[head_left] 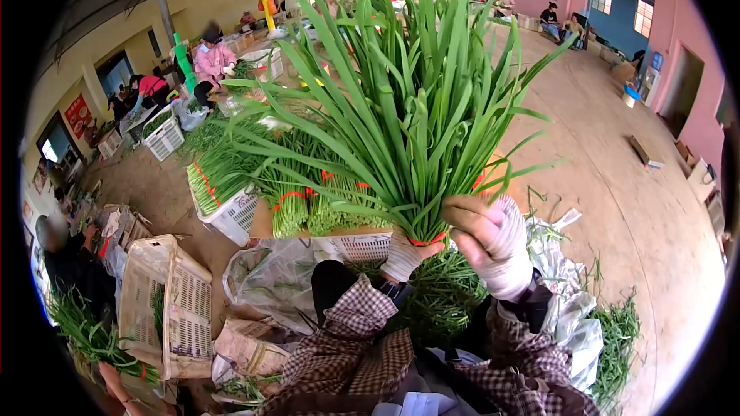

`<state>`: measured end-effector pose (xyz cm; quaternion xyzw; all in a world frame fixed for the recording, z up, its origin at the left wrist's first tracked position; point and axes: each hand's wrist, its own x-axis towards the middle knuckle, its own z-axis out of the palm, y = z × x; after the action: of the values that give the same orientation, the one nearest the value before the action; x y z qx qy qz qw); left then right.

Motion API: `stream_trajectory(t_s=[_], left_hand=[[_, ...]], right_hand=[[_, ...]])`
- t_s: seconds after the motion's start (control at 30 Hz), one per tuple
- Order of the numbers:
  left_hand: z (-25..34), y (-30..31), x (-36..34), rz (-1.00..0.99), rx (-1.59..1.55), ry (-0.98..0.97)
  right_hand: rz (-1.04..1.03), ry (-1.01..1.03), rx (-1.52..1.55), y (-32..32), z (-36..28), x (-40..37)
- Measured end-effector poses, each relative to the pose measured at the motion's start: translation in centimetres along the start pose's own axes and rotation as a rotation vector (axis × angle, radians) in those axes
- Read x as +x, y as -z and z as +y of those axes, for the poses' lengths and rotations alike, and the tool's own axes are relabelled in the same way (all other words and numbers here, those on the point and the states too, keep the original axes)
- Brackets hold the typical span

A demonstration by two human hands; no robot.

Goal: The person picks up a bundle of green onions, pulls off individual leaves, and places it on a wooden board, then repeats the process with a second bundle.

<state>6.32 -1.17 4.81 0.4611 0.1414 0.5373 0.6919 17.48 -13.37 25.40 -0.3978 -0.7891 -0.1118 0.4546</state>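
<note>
A large bunch of flat, green Chinese chives [416, 131] stands upright in front of me, its leaves fanned out at the top. My left hand [412, 253], wrapped in pale cloth, grips its base, where a red band [428, 240] goes round the stems. Beside the base on the right is my right hand [482, 235], also wrapped, with fingers curled in; what they hold, if anything, I cannot make out. Behind the bunch, more chives tied with red bands [327, 204] lie on a box. Loose green leaves [443, 296] are heaped below my hands.
A white crate [231, 216] supports more tied chives. An upright plastic crate [185, 312] stands at the left, near a co-worker holding another bunch [100, 339]. Clear plastic bags [277, 273] lie by my knees. Other people sit among crates further back.
</note>
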Motion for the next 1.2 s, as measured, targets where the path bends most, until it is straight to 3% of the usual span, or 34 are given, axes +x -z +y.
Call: stream_trajectory(t_s=[0.03, 0.07, 0.13, 0.2, 0.27, 0.4, 0.5, 0.57, 0.67, 0.73, 0.8, 0.87, 0.93, 0.97, 1.0, 1.07, 1.1, 1.17, 1.2], left_hand=[[0.3, -0.9, -0.4, 0.022, -0.014, -0.055], [0.8, -1.5, -0.5, -0.069, -0.302, 0.002], [3.7, -3.4, -1.5, -0.061, -0.389, 0.124], [1.6, -1.3, -1.4, -0.162, -0.084, 0.046], [1.3, -0.7, -1.7, -0.169, -0.218, 0.145], [1.6, -1.6, -1.7, -0.099, 0.032, 0.130], [0.9, -1.5, -1.8, -0.071, 0.112, 0.067], [0.0, -1.1, -1.8, -0.092, 0.124, 0.002], [0.1, -1.1, -1.9, -0.081, -0.056, 0.085], [0.5, -1.2, -1.5, -0.047, -0.032, 0.068], [1.1, -0.8, -0.7, 0.082, -0.864, 0.480], [0.1, -1.0, -1.1, 0.090, -0.775, 0.413], [-0.3, -1.1, -1.6, -0.024, 0.042, -0.001], [-0.3, -1.0, -1.1, 0.058, -0.479, 0.230], [0.3, -1.3, -1.0, 0.059, -0.479, 0.231], [1.5, -2.1, -1.2, 0.143, -0.596, 0.341], [1.4, -2.0, -1.3, 0.143, -0.596, 0.343], [1.2, -1.8, -1.5, 0.167, -0.677, 0.382], [0.8, -1.5, -1.6, 0.165, -0.678, 0.383]], right_hand=[[-0.014, 0.163, -0.186, -0.1, -0.6, 1.7], [-0.024, 0.254, -0.282, -0.6, -0.7, 2.9], [0.020, 0.290, -0.424, -1.8, -0.6, 4.5], [0.063, 0.200, -0.583, -2.1, 0.7, 4.7], [0.069, 0.132, -0.599, -1.5, 1.5, 3.6], [0.071, 0.124, -0.597, -0.9, 1.7, 2.4], [0.156, 0.227, -0.456, -1.0, 2.7, 2.6], [0.234, 0.142, -0.319, -1.1, 3.6, 2.2], [0.315, 0.109, -0.239, -1.4, 4.6, 2.0], [0.447, -0.056, -0.133, -1.6, 4.5, 1.6], [0.548, -0.312, 0.046, -2.3, 4.6, 0.4], [0.529, -0.440, 0.263, -2.8, 3.9, -0.7], [0.331, -0.621, 0.217, -3.3, 2.7, -1.3], [0.298, -0.599, 0.149, -3.7, 2.0, -1.1], [0.288, -0.624, 0.122, -4.3, 2.0, -1.1], [0.411, -0.727, 0.380, -5.6, 2.0, -0.6], [0.411, -0.729, 0.379, -5.9, 1.9, -0.1], [0.370, -0.793, 0.763, -5.9, 1.8, 0.9], [0.371, -0.793, 0.762, -5.5, 1.6, 1.1]])
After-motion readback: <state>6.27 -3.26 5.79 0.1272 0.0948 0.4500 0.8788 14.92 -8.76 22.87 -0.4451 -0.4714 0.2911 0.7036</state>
